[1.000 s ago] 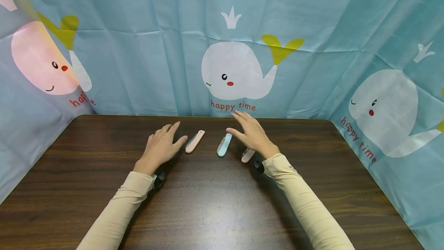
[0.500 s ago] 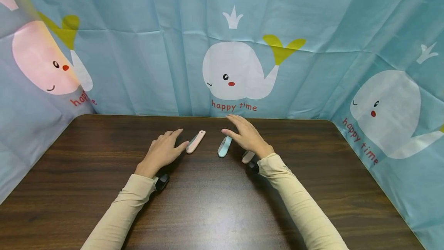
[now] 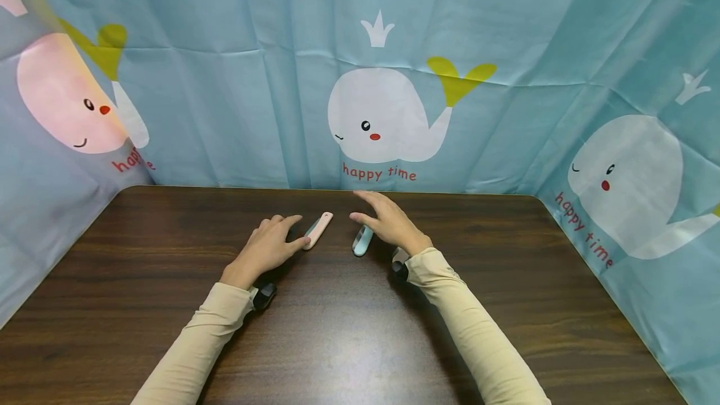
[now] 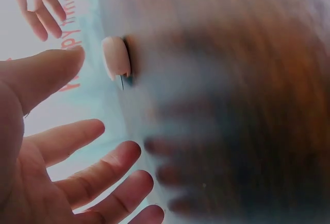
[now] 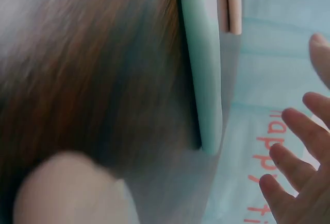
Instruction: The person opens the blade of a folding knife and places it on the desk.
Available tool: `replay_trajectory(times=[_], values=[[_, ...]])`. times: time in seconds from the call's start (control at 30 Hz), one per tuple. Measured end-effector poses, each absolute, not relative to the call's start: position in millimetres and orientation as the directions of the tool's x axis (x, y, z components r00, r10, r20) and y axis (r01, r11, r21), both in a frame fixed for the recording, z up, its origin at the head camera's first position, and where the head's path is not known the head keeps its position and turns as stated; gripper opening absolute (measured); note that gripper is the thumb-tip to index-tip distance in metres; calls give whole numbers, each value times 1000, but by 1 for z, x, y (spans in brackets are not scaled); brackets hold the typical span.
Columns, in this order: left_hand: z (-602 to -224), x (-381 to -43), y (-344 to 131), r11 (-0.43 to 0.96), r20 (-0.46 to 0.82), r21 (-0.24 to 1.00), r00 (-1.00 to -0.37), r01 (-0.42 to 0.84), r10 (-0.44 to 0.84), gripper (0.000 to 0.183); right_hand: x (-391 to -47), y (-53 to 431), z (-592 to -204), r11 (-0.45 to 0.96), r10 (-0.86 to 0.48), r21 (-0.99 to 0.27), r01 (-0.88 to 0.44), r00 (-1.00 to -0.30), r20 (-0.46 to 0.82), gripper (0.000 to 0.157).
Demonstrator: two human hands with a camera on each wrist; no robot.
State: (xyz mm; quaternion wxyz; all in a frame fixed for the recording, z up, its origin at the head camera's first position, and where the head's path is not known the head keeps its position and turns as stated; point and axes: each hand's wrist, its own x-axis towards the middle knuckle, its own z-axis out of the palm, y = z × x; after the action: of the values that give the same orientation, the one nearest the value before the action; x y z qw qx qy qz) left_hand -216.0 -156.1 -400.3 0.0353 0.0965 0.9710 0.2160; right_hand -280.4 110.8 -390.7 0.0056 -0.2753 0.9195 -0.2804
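My left hand (image 3: pixel 265 250) hovers left of a slim pink folded thing (image 3: pixel 320 230) with a grey blade-like strip along its side, like a folding knife. The left wrist view shows the thumb (image 4: pixel 54 69) apart from it, fingers spread. A matching light blue one (image 3: pixel 362 240) lies to the right, its far end covered by my right hand (image 3: pixel 394 222) in the head view. In the right wrist view, that hand (image 5: pixel 304 162) has spread fingers and holds nothing. A third, whitish one (image 3: pixel 400 255) is mostly hidden below the right wrist.
All three lie on a dark wood-grain table (image 3: pixel 337 330) near its far edge. A blue curtain with whale prints (image 3: pixel 388 114) rises directly behind and at both sides. Black wrist cameras (image 3: pixel 264 296) hang under both wrists.
My right hand has moved left and a little nearer, over the light blue thing's far end. The left hand has shifted slightly right and nearer, toward the pink one. The things lie still.
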Motion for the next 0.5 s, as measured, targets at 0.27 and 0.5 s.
replay_trajectory(times=[0.27, 0.5], values=[[-402, -216, -156, 881, -24, 429, -973, 199, 231, 58, -283, 98, -394, 634, -579, -572, -521, -810, 96, 54], [-404, -217, -156, 881, -35, 430, -971, 197, 235, 50, -284, 92, -399, 618, -610, -592, -517, -791, 54, 53]])
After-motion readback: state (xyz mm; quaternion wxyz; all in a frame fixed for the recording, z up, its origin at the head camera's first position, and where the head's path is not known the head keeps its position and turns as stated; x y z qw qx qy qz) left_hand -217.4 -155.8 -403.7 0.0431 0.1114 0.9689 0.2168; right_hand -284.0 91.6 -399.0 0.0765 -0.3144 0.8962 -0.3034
